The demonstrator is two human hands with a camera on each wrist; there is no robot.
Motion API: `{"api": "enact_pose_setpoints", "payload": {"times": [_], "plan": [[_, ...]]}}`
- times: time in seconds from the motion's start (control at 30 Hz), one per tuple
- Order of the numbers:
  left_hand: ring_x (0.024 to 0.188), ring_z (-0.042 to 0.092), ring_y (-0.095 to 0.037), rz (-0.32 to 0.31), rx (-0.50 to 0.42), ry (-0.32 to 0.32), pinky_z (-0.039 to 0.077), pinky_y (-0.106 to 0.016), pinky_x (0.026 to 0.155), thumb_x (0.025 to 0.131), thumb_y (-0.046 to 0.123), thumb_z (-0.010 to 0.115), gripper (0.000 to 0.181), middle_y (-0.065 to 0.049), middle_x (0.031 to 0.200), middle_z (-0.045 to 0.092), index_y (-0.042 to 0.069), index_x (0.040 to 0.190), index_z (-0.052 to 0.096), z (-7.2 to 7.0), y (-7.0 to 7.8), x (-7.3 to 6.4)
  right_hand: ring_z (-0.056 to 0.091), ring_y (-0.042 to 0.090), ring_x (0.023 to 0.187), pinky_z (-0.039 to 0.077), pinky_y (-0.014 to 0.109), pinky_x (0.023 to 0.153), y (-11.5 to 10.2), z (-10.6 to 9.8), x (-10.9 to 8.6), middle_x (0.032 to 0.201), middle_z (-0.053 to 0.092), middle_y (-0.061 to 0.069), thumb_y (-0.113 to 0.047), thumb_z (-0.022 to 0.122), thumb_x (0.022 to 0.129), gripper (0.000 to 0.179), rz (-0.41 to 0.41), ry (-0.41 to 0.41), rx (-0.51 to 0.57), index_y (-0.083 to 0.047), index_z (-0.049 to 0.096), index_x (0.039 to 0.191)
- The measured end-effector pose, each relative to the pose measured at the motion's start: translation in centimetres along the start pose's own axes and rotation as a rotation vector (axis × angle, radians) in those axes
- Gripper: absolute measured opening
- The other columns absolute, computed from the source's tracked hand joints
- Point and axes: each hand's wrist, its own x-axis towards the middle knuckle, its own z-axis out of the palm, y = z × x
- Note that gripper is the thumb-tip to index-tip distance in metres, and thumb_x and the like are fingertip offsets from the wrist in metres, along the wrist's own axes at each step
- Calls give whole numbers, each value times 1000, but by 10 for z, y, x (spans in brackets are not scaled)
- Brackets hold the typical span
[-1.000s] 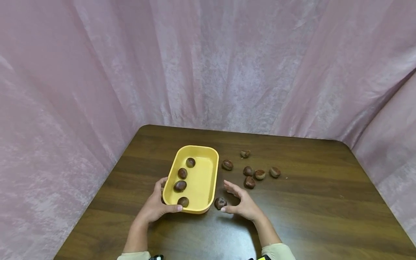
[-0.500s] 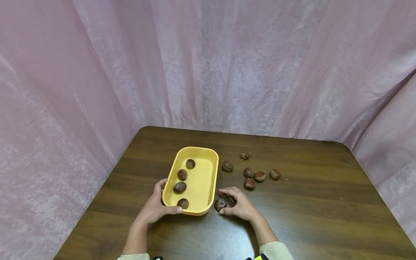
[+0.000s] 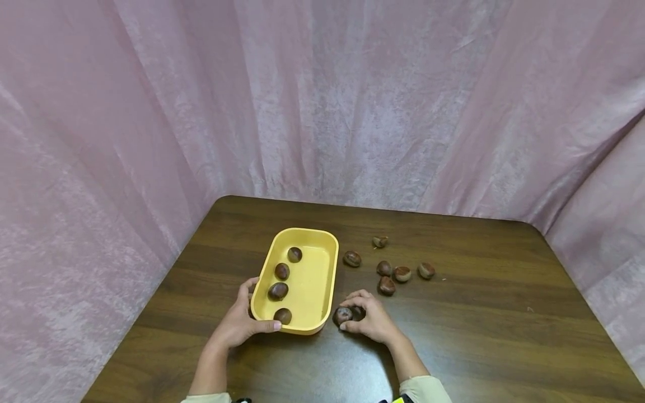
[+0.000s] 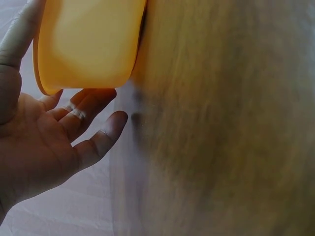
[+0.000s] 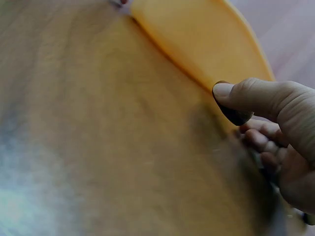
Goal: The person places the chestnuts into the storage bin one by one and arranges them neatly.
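Observation:
My left hand [image 3: 237, 322] grips the near left corner of a yellow plastic tray [image 3: 330, 296], thumb over the rim and fingers along the outer side. Four-sided with rounded corners, the tray holds several brown chestnuts in a line down its left half, one of them a chestnut [image 3: 278, 290] near the wall. Just right of the tray, my right hand [image 3: 375, 322] pinches another chestnut [image 3: 344, 315] between thumb and fingers. In the right wrist view the thumb presses on that dark chestnut [image 5: 236, 115], with the tray's outer wall [image 5: 197, 39] behind it.
Several loose chestnuts lie on the brown wooden table [image 3: 484, 313] beyond my right hand, including a chestnut [image 3: 352, 258] near the tray and a chestnut [image 3: 426, 271] farthest right. A small broken-looking chestnut [image 3: 380, 242] lies farther back. A pink curtain [image 3: 363, 112] hangs behind the table.
My right hand's fingers have closed in from a wide spread onto the chestnut beside the tray. The left hand keeps its hold on the tray, which stays nearly in place.

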Motion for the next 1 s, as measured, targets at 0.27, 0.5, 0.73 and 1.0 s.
{"api": "enact_pose_setpoints", "payload": {"times": [0.27, 0.5, 0.73, 1.0], "plan": [[93, 58, -26, 3, 2, 10, 36, -48, 90, 58, 23, 90, 111, -17, 115, 51, 26, 142, 18, -1, 0, 1, 56, 15, 72, 46, 28, 62, -12, -21, -3, 94, 62, 8, -5, 80, 70, 37, 80, 4, 147, 0, 67, 105], [96, 57, -26, 13, 19, 17, 36, -49, 89, 58, 23, 90, 109, -17, 117, 50, 24, 141, 20, -1, 0, -1, 56, 17, 68, 46, 27, 58, -27, -41, 1, 89, 62, 13, 4, 77, 71, 38, 56, 33, 211, 6, 64, 107], [94, 57, -26, 1, 8, 18, 36, -47, 88, 57, 22, 91, 110, -17, 117, 49, 25, 141, 20, -2, 0, -1, 55, 22, 69, 45, 26, 60, -61, -66, 12, 86, 61, 22, 10, 71, 73, 35, 79, -7, 225, 11, 60, 106], [92, 58, -27, 12, -27, 2, 38, -45, 87, 59, 20, 90, 109, -18, 116, 49, 24, 141, 19, -1, -1, 0, 57, 28, 73, 48, 35, 64, -75, -77, 35, 85, 62, 21, 6, 74, 74, 33, 36, -72, 193, 10, 61, 104]]}}
